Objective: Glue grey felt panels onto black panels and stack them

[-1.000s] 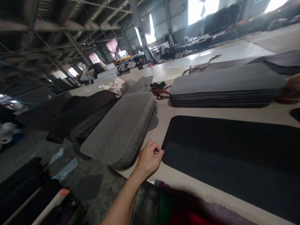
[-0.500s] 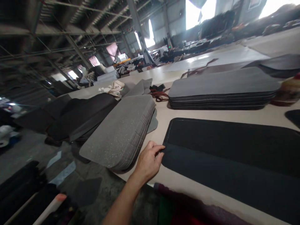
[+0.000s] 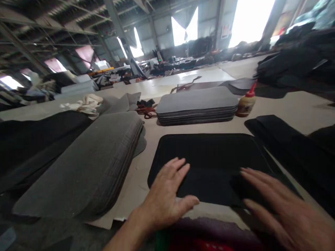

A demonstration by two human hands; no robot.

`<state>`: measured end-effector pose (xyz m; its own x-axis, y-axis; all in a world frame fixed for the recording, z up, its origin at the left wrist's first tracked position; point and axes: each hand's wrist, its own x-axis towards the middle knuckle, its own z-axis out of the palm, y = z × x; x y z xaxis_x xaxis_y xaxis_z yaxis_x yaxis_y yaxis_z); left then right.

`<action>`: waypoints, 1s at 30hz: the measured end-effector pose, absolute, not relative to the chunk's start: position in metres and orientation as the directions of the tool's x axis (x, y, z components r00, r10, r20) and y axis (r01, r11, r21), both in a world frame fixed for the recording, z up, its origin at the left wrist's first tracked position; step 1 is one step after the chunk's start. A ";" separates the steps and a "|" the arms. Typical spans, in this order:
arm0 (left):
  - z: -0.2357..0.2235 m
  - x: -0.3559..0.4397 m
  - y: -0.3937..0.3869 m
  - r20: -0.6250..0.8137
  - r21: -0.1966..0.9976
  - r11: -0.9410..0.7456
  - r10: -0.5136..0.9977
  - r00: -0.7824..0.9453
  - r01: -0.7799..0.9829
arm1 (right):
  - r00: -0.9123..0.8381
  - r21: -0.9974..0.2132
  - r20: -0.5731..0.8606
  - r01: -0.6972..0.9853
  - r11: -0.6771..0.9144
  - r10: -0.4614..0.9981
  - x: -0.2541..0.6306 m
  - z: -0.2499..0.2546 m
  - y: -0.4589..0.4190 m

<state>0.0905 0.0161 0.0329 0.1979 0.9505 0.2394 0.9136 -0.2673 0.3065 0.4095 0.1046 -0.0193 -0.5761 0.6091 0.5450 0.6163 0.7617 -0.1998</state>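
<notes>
A black flat panel with rounded corners [image 3: 206,150] lies on the pale table in front of me. Over its left part is my left hand [image 3: 170,193], fingers stretched out and thumb apart, holding nothing. My right hand [image 3: 277,205] is over the near right part, slightly blurred, with its fingers extended and its thumb spread away. Whether either palm presses on the panel or hovers just above it, I cannot tell. To the left stands a stack of grey rounded pieces [image 3: 86,164]; behind the panel is another stack of grey pieces [image 3: 197,101].
A glue bottle with a red nozzle [image 3: 246,103] stands beside the far stack. More black pieces [image 3: 295,150] lie at the right. Brown cords [image 3: 146,111] and a crumpled cream cloth [image 3: 87,104] sit at the back left. Dark material [image 3: 300,62] is heaped at the far right.
My left hand has let go of the panel's left edge and now lies spread over it. My right hand has come into view. The view has swung to the right.
</notes>
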 end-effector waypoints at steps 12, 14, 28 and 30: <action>-0.005 0.114 0.034 -0.035 0.216 -0.346 0.932 0.361 0.913 | -0.794 0.073 0.311 0.568 0.820 0.522 0.367 -0.031 0.085; -0.010 0.100 0.028 -0.042 0.113 -0.316 0.946 0.322 0.942 | -0.768 0.076 0.331 0.601 0.796 0.549 0.373 -0.032 0.084; -0.038 -0.001 -0.022 0.367 -0.193 -0.141 0.908 0.204 0.971 | -0.555 0.212 0.446 0.827 0.520 0.702 0.446 -0.047 0.084; -0.046 -0.012 -0.025 0.343 -0.145 -0.112 0.926 0.157 0.983 | -0.522 0.170 0.468 0.845 0.507 0.713 0.455 -0.040 0.089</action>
